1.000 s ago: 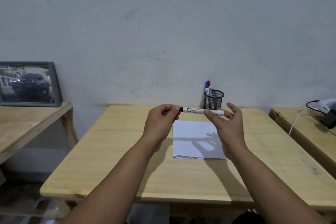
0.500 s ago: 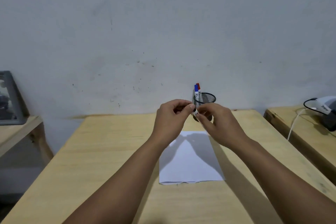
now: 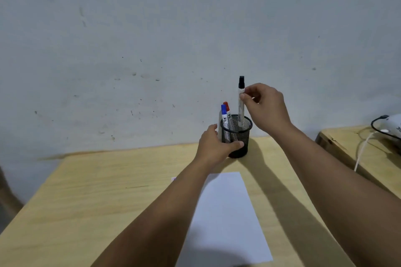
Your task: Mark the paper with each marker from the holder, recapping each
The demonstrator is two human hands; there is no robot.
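A black mesh holder (image 3: 239, 136) stands at the far edge of the wooden table (image 3: 108, 201), against the wall. My left hand (image 3: 213, 147) grips its left side. My right hand (image 3: 265, 109) pinches a capped black marker (image 3: 240, 104) held upright, its lower end inside the holder's rim. A blue-capped marker (image 3: 224, 115) and a red-capped marker (image 3: 227, 107) lean at the holder's left side. A white sheet of paper (image 3: 225, 219) lies on the table in front of the holder, partly under my left forearm.
A second wooden table (image 3: 355, 147) stands to the right with a white and black device (image 3: 392, 125) and a white cable (image 3: 362, 151) on it. The grey wall rises directly behind the holder.
Both hands held the black marker together over the paper before. Now my right hand has carried it up to the holder and my left hand has taken hold of the holder. The view has tilted forward.
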